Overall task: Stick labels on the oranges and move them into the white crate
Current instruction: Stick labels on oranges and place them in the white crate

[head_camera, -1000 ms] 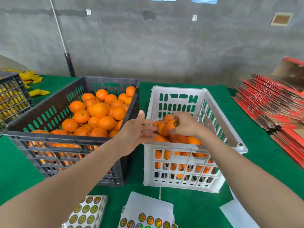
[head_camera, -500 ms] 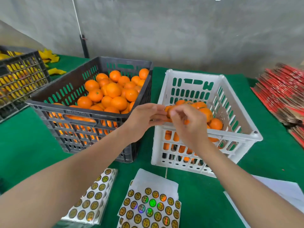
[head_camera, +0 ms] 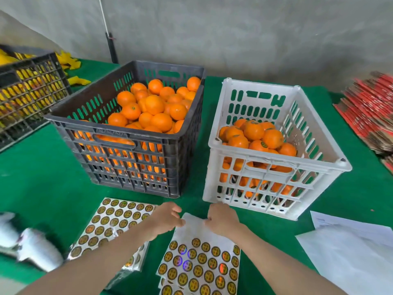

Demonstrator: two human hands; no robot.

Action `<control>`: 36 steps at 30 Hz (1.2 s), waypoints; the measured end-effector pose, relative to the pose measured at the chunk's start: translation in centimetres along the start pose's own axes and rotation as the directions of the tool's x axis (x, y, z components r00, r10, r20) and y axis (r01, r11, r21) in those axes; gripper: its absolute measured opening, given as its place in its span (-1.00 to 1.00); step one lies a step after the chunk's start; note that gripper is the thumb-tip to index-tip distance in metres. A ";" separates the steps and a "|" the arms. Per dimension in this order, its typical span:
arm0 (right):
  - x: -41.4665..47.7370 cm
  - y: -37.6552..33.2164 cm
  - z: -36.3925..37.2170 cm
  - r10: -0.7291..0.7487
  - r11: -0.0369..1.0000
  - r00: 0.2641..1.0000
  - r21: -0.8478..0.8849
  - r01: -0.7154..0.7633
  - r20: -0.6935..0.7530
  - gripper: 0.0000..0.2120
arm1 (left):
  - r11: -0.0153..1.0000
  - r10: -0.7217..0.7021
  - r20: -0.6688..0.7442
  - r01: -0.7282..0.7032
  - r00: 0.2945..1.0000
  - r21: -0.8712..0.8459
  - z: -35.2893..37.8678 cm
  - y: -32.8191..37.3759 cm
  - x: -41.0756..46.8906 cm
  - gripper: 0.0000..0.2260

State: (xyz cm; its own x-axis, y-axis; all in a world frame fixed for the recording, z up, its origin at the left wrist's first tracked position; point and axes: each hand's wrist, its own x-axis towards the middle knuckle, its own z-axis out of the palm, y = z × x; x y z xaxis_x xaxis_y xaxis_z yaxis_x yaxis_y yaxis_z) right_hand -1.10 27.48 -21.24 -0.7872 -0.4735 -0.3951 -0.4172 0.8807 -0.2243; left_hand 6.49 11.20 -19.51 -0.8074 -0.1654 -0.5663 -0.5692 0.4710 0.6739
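Note:
A black crate holds a heap of unlabelled oranges. To its right, the white crate is partly filled with oranges; one near the front shows a round label. A label sheet with rows of gold round stickers lies in front of the crates. My left hand and my right hand are at the sheet's bare white top strip, fingers curled onto its edge as if pinching it. Neither hand holds an orange.
A second sticker sheet lies left of my left arm. Silvery packets sit at the near left, white papers at the near right. Another black crate stands far left, flat red cartons far right, a pole behind.
Both hands have come back from the white crate and down to the label sheet. The orange my right hand held now lies in the white crate. My view has tilted down.

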 end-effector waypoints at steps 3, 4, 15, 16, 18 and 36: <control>0.2 0.2 -0.7 -0.013 0.986 0.997 0.163 0.025 -0.073 -0.77 | 0.991 0.083 -0.025 -0.079 0.996 0.106 -0.3 0.1 0.6 -0.27; 0.1 0.2 -1.1 -0.026 0.988 0.999 0.152 0.032 -0.045 -0.76 | 0.984 0.110 -0.010 -0.108 0.994 0.141 -0.4 0.2 0.8 -0.22; -0.3 -0.1 0.2 -0.019 0.990 0.996 0.141 0.030 -0.082 -0.90 | 0.781 0.146 0.089 -0.170 0.985 0.601 1.7 -0.2 2.2 -0.13; -0.3 -0.1 0.0 -0.020 0.986 0.992 0.160 0.040 -0.122 -0.92 | 0.799 0.175 0.080 -0.189 0.981 0.571 1.6 0.1 2.2 -0.14; -0.3 0.1 -0.7 -0.052 0.967 0.986 0.239 0.089 -0.160 -0.94 | 0.892 0.206 0.013 -0.194 0.978 0.409 1.3 0.8 2.1 -0.17; -4.3 -1.6 1.3 -0.254 0.925 0.791 0.100 0.368 -0.557 -0.89 | 0.911 -0.136 0.061 0.149 0.989 -0.385 -0.1 2.9 1.3 -0.75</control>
State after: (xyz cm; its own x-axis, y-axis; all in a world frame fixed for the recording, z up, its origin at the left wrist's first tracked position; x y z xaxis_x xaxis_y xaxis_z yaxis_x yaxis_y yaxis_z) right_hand 3.56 28.09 -20.36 -0.7694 -0.5919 0.2403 -0.6296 0.6389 -0.4421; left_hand 3.79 12.24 -18.19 -0.7114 -0.1748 -0.6807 -0.6986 0.0702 0.7121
